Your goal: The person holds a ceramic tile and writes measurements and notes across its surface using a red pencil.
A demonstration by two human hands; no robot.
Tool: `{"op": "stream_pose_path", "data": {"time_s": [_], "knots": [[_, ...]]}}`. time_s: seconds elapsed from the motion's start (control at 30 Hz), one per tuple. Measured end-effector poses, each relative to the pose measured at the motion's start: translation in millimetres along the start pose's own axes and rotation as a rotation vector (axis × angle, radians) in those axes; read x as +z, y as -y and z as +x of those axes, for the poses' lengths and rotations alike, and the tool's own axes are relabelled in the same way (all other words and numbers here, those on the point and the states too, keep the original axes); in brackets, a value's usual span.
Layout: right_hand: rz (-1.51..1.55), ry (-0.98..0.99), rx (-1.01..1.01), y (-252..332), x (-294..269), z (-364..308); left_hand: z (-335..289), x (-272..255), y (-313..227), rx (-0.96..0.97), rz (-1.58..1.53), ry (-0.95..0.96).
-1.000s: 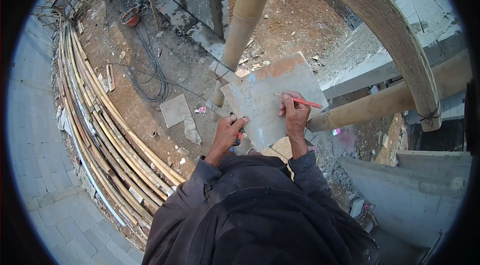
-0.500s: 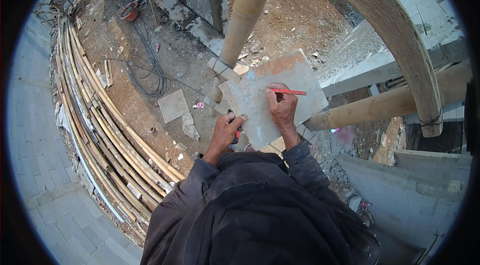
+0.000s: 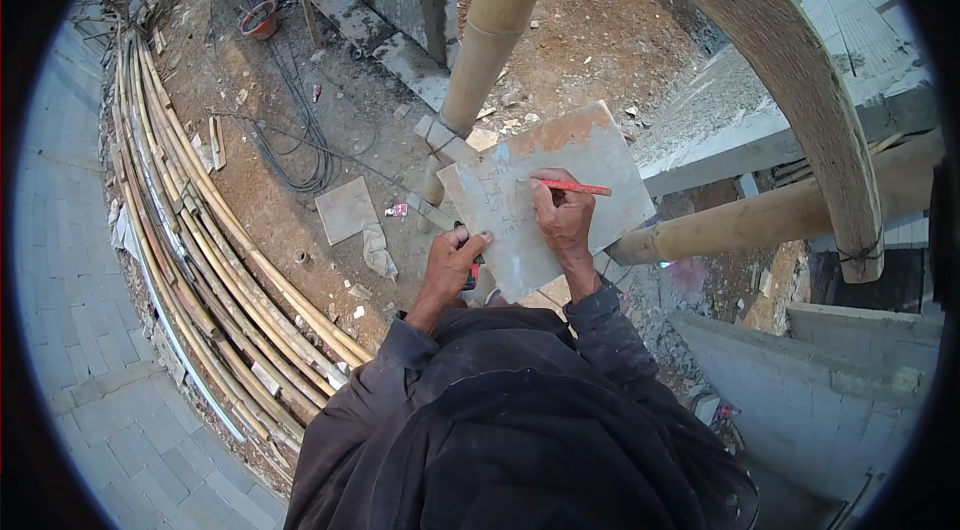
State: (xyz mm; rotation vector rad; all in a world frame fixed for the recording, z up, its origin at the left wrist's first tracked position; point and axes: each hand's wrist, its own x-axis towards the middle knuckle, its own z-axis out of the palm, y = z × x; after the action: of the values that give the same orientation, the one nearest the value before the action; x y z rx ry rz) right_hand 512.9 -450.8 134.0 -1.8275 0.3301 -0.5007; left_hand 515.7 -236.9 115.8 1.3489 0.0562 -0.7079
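The board (image 3: 595, 150) sits in front of the person's body, between the bamboo post (image 3: 492, 40) and the pole (image 3: 730, 227), tilted with its handwriting toward the left. The right hand (image 3: 565, 222) pinches a red pencil (image 3: 580, 187) narrowly, its tip near the script, the grip apparently chosen for fine control. The left hand (image 3: 447, 262) is closed round a red-and-black tool (image 3: 471, 277), perhaps a tape measure, mostly hidden; its thumb lies on the board's edge, likely to steady it. What supports the board underneath, I can't tell.
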Motion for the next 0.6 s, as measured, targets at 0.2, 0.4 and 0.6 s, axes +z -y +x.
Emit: {"op": "stream_pose_path", "data": {"time_s": [0.2,0.4,0.6], "knots": [[-0.012,-0.006,-0.037,-1.2,2.5,-0.6,1.0,-1.5,4.4,0.014,-0.007,0.001],[-0.045,-0.001,-0.157,4.2,3.1,2.0,1.9,0.1,2.9,0.025,0.005,-0.003],[-0.045,-0.048,-0.122,-5.4,2.7,2.8,3.8,-1.0,8.1,0.050,-0.009,-0.011]]}}
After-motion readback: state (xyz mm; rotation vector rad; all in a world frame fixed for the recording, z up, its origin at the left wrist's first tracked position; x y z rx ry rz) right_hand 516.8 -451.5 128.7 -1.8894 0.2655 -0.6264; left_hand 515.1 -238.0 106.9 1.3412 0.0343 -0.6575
